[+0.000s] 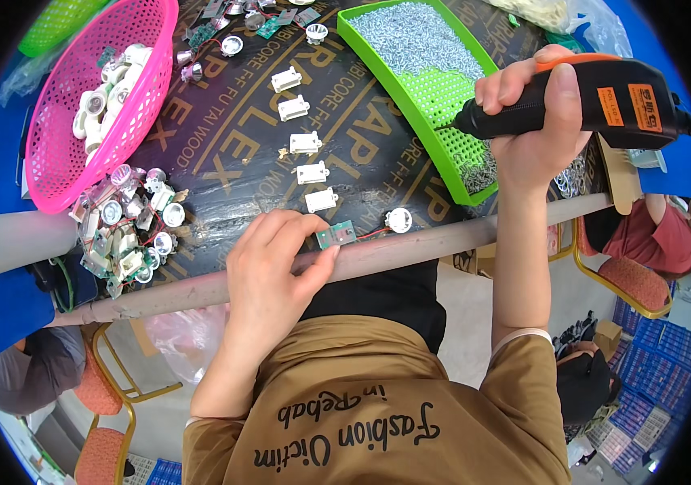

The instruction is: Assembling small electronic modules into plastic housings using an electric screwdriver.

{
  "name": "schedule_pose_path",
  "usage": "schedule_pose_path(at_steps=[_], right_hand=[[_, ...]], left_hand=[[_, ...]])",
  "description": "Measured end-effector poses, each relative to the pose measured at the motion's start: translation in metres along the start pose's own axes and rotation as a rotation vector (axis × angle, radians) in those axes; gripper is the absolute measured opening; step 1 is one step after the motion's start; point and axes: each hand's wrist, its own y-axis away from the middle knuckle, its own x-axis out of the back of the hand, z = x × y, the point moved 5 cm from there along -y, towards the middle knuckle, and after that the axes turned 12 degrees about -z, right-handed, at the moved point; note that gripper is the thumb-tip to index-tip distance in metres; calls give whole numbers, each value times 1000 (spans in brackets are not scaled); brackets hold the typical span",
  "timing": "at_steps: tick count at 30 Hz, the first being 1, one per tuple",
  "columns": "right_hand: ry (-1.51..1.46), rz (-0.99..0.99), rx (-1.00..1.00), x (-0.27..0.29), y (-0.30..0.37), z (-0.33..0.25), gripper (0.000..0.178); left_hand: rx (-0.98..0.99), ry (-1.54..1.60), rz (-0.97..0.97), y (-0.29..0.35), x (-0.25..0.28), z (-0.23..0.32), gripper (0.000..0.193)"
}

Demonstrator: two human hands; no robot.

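Near the table's front edge my left hand (pixel 269 271) pinches a small green circuit board (pixel 337 235) between thumb and fingertips. A red wire runs from the board to a round clear-and-silver lamp reflector (pixel 399 220) lying to its right. My right hand (pixel 543 121) is wrapped round a black and orange electric screwdriver (pixel 600 97), held level with its tip pointing left over a green perforated tray (pixel 442 89). Silver screws (pixel 410 36) fill the tray's far part, and darker screws (pixel 479 174) lie at its near end. Several small white plastic housings (pixel 305 143) stand in a row beyond my left hand.
At the left, a pink perforated basket (pixel 48 153) holds white plastic parts (pixel 111 93). Beside it are a heap of wired boards and reflectors (pixel 131 214) and a translucent container (pixel 22 242). More lamp parts (pixel 232 45) lie at the far edge. Other people sit nearby on both sides.
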Motion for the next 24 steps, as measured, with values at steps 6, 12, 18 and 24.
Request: schedule_pose_path(at_steps=[6, 12, 18, 24], right_hand=[[36, 62, -37, 0, 3, 0, 27], [-271, -155, -106, 2, -14, -36, 44], [-188, -394, -159, -62, 4, -68, 83], [-227, -703, -282, -96, 13, -49, 96]], left_hand=[[5, 24, 0, 1, -1, -1, 24], [-5, 27, 8, 0, -1, -4, 21], [-67, 6, 37, -2, -1, -2, 20], [-93, -24, 59, 1, -2, -2, 22]])
